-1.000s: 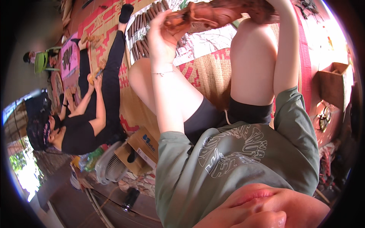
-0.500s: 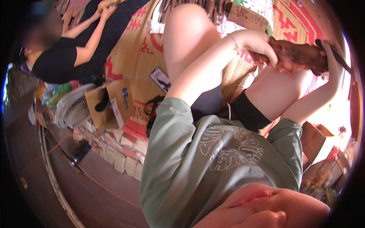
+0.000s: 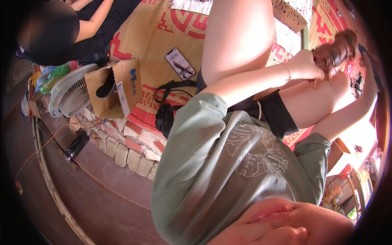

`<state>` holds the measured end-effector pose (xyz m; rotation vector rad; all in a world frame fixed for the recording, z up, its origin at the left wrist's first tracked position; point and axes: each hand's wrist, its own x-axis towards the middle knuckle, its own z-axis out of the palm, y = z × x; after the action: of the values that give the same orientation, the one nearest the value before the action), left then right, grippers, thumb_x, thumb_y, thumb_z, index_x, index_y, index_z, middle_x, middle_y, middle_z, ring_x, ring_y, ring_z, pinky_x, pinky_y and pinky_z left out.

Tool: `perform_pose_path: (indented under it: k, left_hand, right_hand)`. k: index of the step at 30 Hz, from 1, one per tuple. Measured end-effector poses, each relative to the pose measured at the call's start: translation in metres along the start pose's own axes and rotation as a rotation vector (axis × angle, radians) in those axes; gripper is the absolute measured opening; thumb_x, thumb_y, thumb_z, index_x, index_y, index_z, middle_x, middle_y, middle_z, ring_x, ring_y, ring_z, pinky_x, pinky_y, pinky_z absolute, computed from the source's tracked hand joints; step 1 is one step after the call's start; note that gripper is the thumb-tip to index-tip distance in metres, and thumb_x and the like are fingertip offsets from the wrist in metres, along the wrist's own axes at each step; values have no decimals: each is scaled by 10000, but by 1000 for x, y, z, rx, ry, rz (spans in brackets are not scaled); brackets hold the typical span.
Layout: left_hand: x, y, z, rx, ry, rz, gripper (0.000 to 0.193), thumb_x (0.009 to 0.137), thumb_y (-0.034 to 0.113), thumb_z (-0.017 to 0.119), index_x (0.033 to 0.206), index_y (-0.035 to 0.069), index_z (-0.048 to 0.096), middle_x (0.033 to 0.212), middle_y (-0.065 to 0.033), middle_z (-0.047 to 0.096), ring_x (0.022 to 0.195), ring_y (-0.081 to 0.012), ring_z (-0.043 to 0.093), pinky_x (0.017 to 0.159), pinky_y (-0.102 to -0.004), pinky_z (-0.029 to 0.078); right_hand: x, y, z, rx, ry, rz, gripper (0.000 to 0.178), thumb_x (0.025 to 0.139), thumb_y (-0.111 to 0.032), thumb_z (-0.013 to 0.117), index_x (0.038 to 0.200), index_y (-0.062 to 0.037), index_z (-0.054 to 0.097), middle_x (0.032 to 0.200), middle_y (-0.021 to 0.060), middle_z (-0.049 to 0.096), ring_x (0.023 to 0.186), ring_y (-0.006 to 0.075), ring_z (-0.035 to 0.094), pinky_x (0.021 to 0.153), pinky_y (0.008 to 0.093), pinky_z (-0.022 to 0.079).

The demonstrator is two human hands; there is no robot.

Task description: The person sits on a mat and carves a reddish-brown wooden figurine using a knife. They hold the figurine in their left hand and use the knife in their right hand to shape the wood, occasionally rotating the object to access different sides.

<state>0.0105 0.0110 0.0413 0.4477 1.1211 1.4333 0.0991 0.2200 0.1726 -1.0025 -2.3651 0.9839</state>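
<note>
My left hand (image 3: 305,66) is closed round the lower end of a reddish-brown carved wooden figure (image 3: 335,51), which tilts up and away over my bent legs. Its knobbly surface is slightly blurred. At the right rim of the head view, my right hand (image 3: 366,63) is closed on a long dark tool (image 3: 375,72), whose exact kind is too unclear to tell. The tool and the right hand stand just beside the carving, with a small gap between them.
A phone (image 3: 180,64) lies on the red-patterned straw mat (image 3: 151,45). An open cardboard box (image 3: 131,87), a fan (image 3: 71,92) and a black strapped bag (image 3: 165,118) are to the left, near a brick edge (image 3: 122,153). Another person (image 3: 49,32) sits far left. A wooden block (image 3: 289,15) is ahead.
The carving has turned from nearly level to tilted upward. My right hand and the tool have come away from its far end. The whole view has shifted.
</note>
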Motion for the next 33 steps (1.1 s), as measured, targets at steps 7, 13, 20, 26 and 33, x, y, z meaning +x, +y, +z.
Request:
perform_pose_path:
  k: [7,13,20,26,33]
  left_hand:
    - [13,11,-25,288,416,106,356,527,215,737,674,-86,618,653,-186,632,646,-267,659,609,-324,515]
    - [26,-3,-32,23,350,92,191,601,125,706,598,-45,620,530,-85,575,457,-125,547,429,-287,438]
    - [13,16,-27,-162,178,-67,149,674,58,669,759,-59,632,597,-76,584,491,-110,557,392,-244,404]
    - [15,6,-26,-90,188,-22,127,677,43,652,724,-70,616,592,-79,586,483,-115,549,410,-255,420]
    - [9,9,-29,221,230,81,125,680,76,642,732,-38,644,572,-51,585,466,-111,531,434,-266,416]
  right_hand:
    - [-14,-25,43,19,-242,-158,197,862,-84,585,1015,35,621,920,80,624,892,129,572,897,254,388]
    - [-9,-7,63,156,-355,-76,213,855,-67,590,1029,56,601,949,80,623,941,139,575,878,238,401]
    - [-6,-3,78,276,49,-141,96,830,-79,629,876,6,630,745,59,645,625,93,582,560,220,457]
    - [-7,11,90,261,29,-209,181,899,-188,548,915,-9,568,748,35,601,642,87,528,561,226,420]
    - [-4,25,100,174,-107,-122,188,911,-175,533,984,-2,536,776,41,598,735,131,570,665,273,468]
